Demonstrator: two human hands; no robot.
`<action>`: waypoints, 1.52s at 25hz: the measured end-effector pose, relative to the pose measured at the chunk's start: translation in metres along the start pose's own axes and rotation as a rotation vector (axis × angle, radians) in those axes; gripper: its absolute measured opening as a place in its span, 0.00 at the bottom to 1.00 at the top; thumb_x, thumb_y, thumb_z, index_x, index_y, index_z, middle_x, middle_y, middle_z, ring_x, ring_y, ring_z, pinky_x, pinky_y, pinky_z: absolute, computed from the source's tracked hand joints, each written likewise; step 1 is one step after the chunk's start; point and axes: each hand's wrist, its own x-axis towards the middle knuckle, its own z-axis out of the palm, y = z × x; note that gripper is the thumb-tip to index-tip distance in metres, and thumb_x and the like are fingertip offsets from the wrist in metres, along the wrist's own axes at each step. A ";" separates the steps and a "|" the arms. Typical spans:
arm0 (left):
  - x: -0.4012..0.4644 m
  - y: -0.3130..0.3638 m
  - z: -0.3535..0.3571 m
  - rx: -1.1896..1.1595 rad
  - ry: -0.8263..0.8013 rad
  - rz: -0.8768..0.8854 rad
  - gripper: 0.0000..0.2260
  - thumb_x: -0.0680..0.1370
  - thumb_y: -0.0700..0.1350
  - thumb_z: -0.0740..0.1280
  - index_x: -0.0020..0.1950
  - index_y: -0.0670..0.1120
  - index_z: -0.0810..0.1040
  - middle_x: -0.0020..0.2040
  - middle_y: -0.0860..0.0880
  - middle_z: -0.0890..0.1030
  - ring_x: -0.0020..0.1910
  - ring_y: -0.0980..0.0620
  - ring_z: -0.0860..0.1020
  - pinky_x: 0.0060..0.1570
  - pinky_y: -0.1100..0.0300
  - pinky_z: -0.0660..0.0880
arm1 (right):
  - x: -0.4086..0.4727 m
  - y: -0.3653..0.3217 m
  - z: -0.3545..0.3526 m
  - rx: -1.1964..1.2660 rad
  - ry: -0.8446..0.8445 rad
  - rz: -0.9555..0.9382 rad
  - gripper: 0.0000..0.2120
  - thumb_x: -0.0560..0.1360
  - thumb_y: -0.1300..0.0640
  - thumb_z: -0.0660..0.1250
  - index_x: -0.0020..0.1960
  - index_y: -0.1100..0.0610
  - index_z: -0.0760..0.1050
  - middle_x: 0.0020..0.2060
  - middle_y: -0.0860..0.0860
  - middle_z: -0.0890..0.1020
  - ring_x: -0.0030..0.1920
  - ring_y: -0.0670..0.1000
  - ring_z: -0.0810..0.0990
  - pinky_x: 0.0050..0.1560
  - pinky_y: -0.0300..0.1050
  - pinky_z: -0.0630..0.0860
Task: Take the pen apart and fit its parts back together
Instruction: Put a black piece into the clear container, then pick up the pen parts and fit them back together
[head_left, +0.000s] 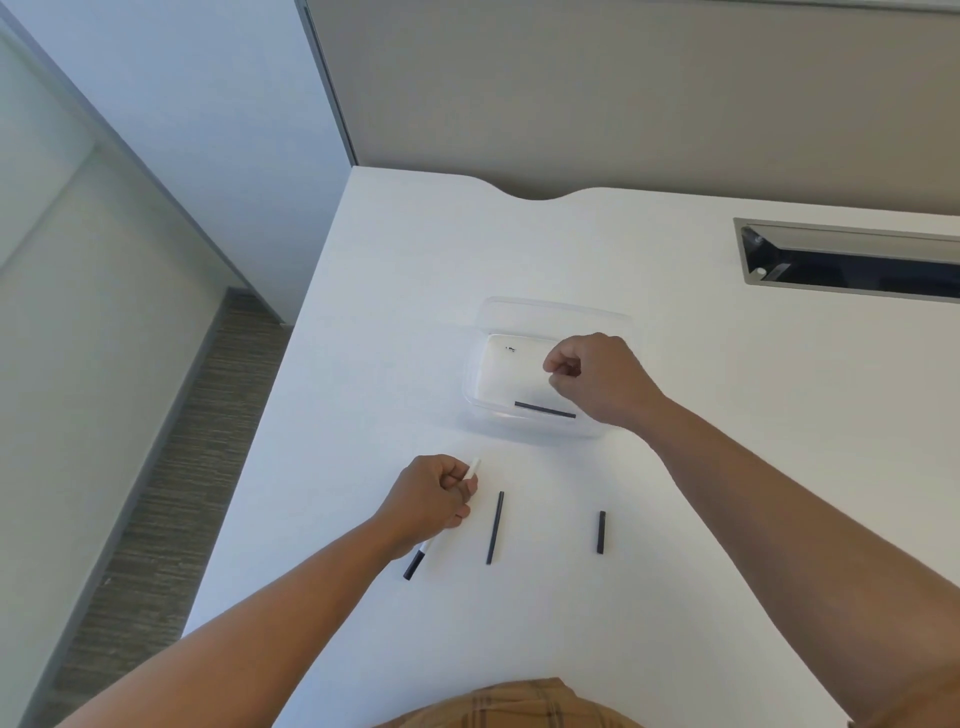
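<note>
Left hand (434, 496) grips white pen barrel (474, 467). Right hand (597, 376) pinched over clear tray (550, 312), contents unclear. Keep barrel steady; bring small part straight in.

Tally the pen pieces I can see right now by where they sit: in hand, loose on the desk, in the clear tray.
In the left hand: 1, the white barrel with a black end
Loose on the desk: 2, a long thin black rod and a short black piece
In the clear tray: 2, a black rod and a tiny dark bit
Total: 5
</note>
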 end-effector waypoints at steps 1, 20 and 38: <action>-0.001 0.000 0.000 0.002 0.004 0.005 0.04 0.79 0.41 0.71 0.51 0.42 0.82 0.38 0.48 0.80 0.34 0.54 0.81 0.38 0.62 0.82 | -0.011 -0.002 0.000 0.059 0.058 -0.017 0.06 0.75 0.62 0.69 0.48 0.53 0.83 0.39 0.45 0.83 0.41 0.48 0.81 0.42 0.39 0.76; -0.018 -0.016 0.007 -0.093 0.100 0.099 0.05 0.80 0.45 0.70 0.50 0.44 0.81 0.36 0.49 0.80 0.36 0.52 0.80 0.48 0.53 0.83 | -0.112 -0.009 0.119 -0.109 -0.169 0.205 0.16 0.72 0.40 0.70 0.35 0.51 0.75 0.33 0.47 0.81 0.37 0.52 0.80 0.34 0.44 0.71; -0.025 -0.015 0.006 -0.128 0.024 0.111 0.04 0.80 0.43 0.69 0.51 0.43 0.81 0.35 0.49 0.78 0.35 0.52 0.76 0.46 0.57 0.79 | -0.133 0.016 0.095 0.351 -0.058 0.197 0.07 0.70 0.52 0.71 0.35 0.52 0.80 0.27 0.44 0.83 0.26 0.41 0.75 0.30 0.40 0.72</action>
